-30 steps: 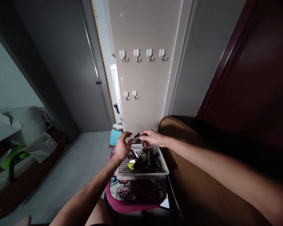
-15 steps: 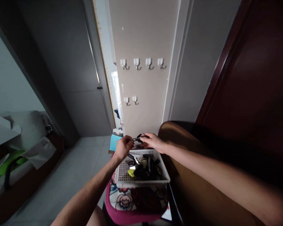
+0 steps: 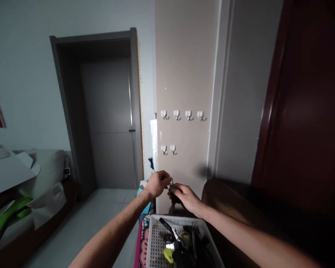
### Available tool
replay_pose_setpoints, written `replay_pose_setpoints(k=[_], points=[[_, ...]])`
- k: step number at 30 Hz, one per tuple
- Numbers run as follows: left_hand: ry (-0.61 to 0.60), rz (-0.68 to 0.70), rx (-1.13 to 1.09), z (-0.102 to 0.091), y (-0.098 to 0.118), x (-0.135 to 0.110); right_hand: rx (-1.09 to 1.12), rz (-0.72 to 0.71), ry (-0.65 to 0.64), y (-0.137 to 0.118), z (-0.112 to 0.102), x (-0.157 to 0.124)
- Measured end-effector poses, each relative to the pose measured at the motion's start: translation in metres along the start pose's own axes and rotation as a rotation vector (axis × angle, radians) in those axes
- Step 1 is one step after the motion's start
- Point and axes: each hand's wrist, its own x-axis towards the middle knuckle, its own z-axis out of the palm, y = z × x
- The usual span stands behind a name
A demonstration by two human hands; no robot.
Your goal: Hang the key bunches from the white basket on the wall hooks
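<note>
My left hand and my right hand meet just above the far edge of a white perforated basket. Together they pinch a small bunch of keys with a metal ring and a dark fob. The left fingers are closed on the ring end, and the right fingers curl round the dark part. Inside the basket lie several more keys, some dark, one with a yellow tag. Two rows of white wall hooks hang bare on the beige wall panel above the hands.
The basket rests on a pink-rimmed flowered surface. A brown rounded furniture piece stands to the right beside a dark red door. A grey door is at the left, with a cluttered sofa further left.
The view has tilted up, so the basket sits lower in the picture and the hooks nearer the middle. My hands have lifted the keys off the basket, and my left hand has closed on them.
</note>
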Motion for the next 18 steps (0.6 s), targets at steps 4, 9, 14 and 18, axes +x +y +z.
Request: replay_pose_setpoints(k=[4,9,14,18], points=[[0.105,-0.064,-0.126,0.004,-0.020,0.001,0.072,-0.044,0.127,-0.029,-0.012,0.035],[0.042,-0.171,-0.002,0.038,-0.074,-0.026,0.149,-0.147,0.241,-0.083,-0.032,0.098],[0.006,-0.148,0.234,0.062,-0.119,-0.055,0.115,-0.158,0.356,-0.112,-0.041,0.145],[0.057,-0.079,0.239,0.050,-0.115,-0.039,0.073,-0.115,0.347,-0.120,-0.044,0.166]])
